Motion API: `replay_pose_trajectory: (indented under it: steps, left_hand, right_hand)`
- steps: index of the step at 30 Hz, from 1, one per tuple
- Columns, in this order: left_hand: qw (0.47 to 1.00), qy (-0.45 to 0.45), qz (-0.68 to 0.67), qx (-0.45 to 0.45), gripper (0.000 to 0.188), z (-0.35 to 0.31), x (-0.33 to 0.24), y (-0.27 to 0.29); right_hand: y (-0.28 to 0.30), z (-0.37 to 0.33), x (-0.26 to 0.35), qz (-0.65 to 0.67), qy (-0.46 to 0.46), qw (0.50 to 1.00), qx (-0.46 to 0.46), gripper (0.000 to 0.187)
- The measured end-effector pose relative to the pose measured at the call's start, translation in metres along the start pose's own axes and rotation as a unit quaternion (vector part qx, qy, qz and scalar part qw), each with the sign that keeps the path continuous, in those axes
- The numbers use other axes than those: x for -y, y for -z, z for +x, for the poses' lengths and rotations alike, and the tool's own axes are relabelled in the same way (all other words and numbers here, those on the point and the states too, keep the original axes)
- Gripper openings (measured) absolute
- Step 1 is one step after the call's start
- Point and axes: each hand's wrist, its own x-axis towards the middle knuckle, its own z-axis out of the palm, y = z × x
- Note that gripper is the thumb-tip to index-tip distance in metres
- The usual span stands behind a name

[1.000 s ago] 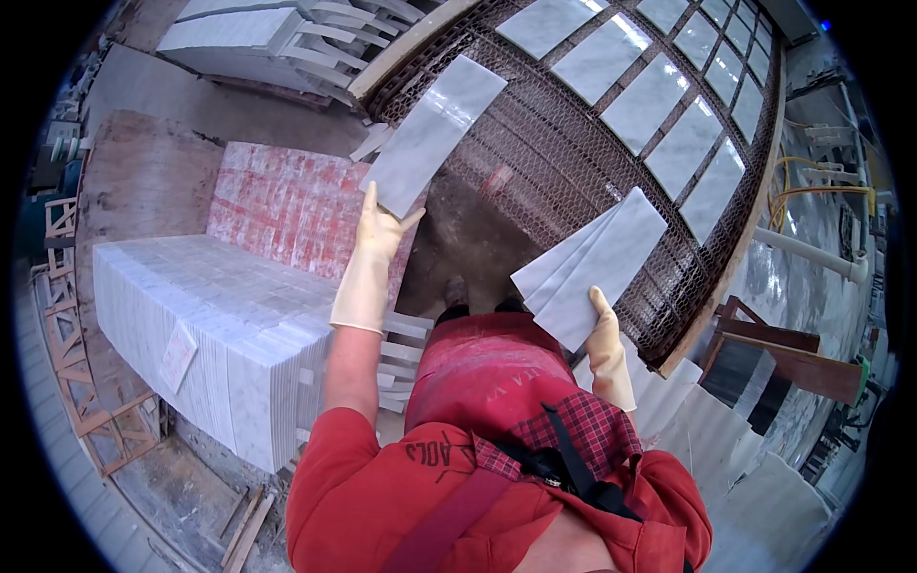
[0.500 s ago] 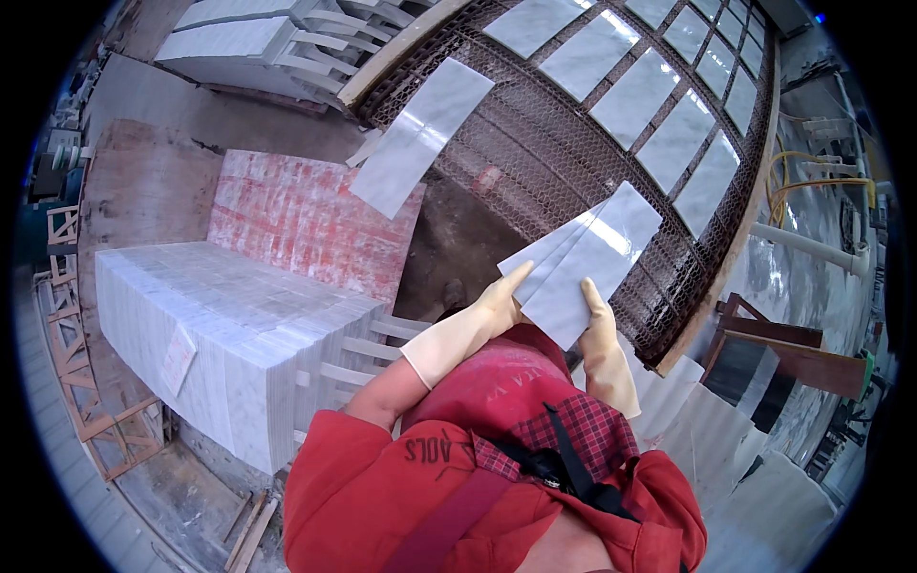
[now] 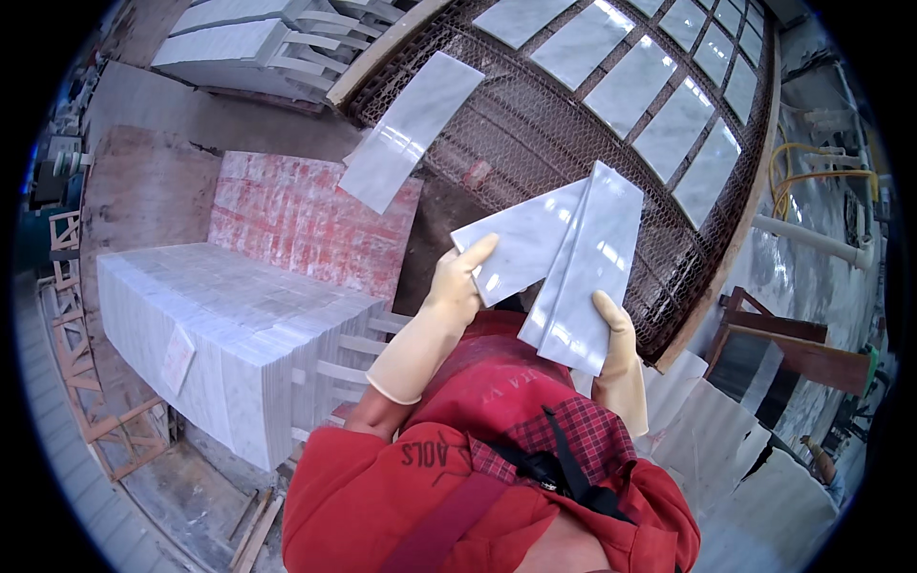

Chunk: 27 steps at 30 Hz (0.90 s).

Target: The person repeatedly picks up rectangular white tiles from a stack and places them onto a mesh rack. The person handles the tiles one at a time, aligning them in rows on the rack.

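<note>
Head view: left hand (image 3: 457,286) pinches tile (image 3: 521,250) pointing two o'clock; right hand (image 3: 616,339) grips tiles (image 3: 587,277) pointing twelve.

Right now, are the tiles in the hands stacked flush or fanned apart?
Fanned apart. The tiles spread in a V; the left hand pulls one aside while the right hand supports the rest.

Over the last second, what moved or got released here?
The left hand let go of the long white marble tile, now on the mesh, and came across to grip the fanned marble tiles. The right hand holds them as before. The tile stack is unchanged.
</note>
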Motion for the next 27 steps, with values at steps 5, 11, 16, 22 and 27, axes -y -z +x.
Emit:
replay_pose_trajectory:
  steps: [5,11,16,22,27]
  left_hand:
    - [0.998,-0.023,-0.007,-0.049,0.044,-0.011,-0.016,0.012]
    - [0.996,-0.087,-0.006,-0.017,0.044,-0.022,-0.049,0.048]
    - [0.99,-0.138,0.041,-0.002,0.043,-0.027,-0.073,0.057]
    - [0.989,-0.142,-0.034,-0.005,0.043,0.008,-0.051,0.06]
    - [0.989,-0.122,-0.083,0.019,0.044,0.052,-0.036,0.085]
  right_hand:
    - [-0.018,-0.021,0.013,-0.029,0.004,0.998,0.047,0.056]
    - [-0.022,-0.039,0.023,-0.036,0.076,0.996,0.005,0.053]
    - [0.012,-0.009,0.012,-0.023,0.124,0.99,-0.056,0.053]
    - [0.018,-0.005,0.004,-0.042,0.14,0.984,-0.099,0.053]
    - [0.004,-0.014,-0.011,-0.035,0.103,0.992,-0.07,0.055]
